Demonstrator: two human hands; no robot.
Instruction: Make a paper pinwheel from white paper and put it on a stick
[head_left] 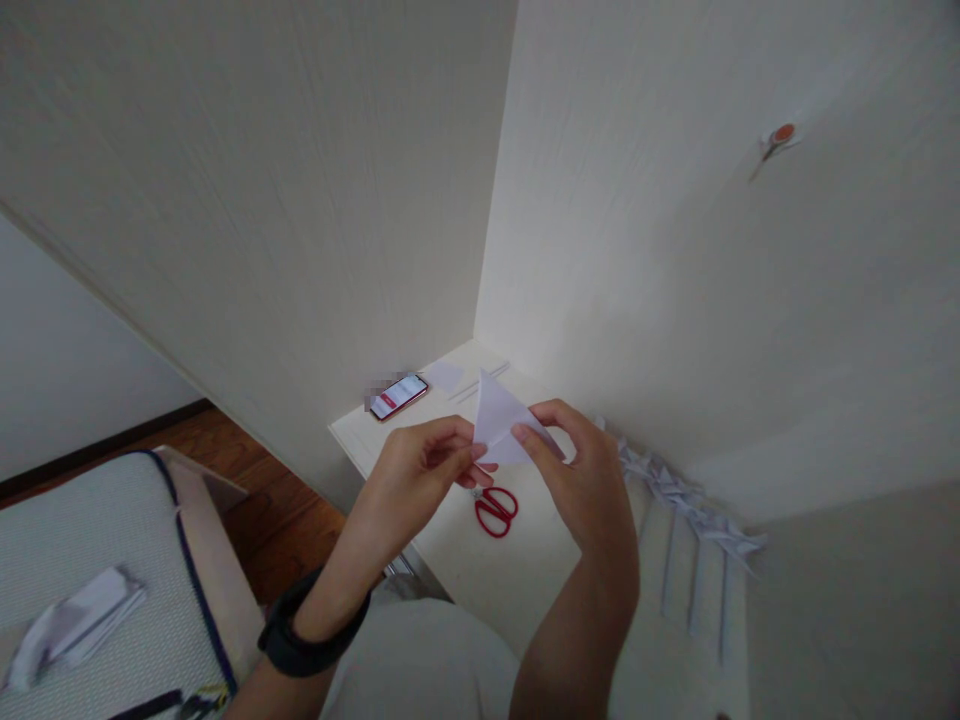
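A white sheet of paper (pixel 501 412), folded to a triangle, is held up over the table between both hands. My left hand (pixel 435 460) pinches its lower left corner between thumb and fingers. At its right side, my right hand (pixel 574 470) grips the paper with the thumb on the front and the fingers behind. Below the paper lie scissors (pixel 496 511) with red handles; their blades are mostly hidden behind my left hand. Several folded paper pinwheels (pixel 701 515) on white paper sticks lie in a row along the table's right side.
On the white table (pixel 480 590), a phone (pixel 399 397) with a lit screen lies at the far left, near a small paper piece (pixel 444 376) and thin white sticks (pixel 484 382). Walls meet behind the table. A mattress (pixel 97 540) with a white cloth-like bundle (pixel 82 620) stands at left.
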